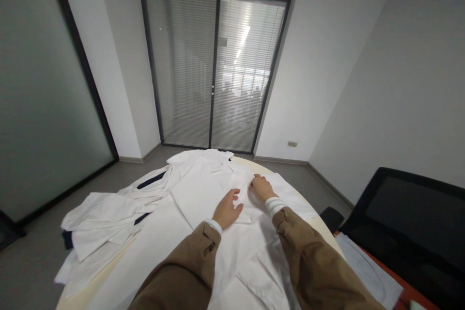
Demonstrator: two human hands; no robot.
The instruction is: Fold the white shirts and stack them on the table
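Note:
A white garment (pixel 207 193) lies spread over the table, wrinkled under and around both hands. My left hand (pixel 228 209) rests over its middle, thumb and fingers apart, with no cloth visibly gripped. Just to the right, my right hand (pixel 262 188) has its fingers curled together on a fold of the white garment near its upper right part. The fingertips are partly hidden by the hand and the cloth. More white fabric (pixel 259 276) lies crumpled between my forearms.
White garments with dark trim (pixel 105 218) are heaped along the table's left side, some hanging over its edge. The pale table rim (pixel 329 237) shows at right. A black mesh chair (pixel 407 223) stands close on the right, with a pale sheet (pixel 370 271) on its orange seat.

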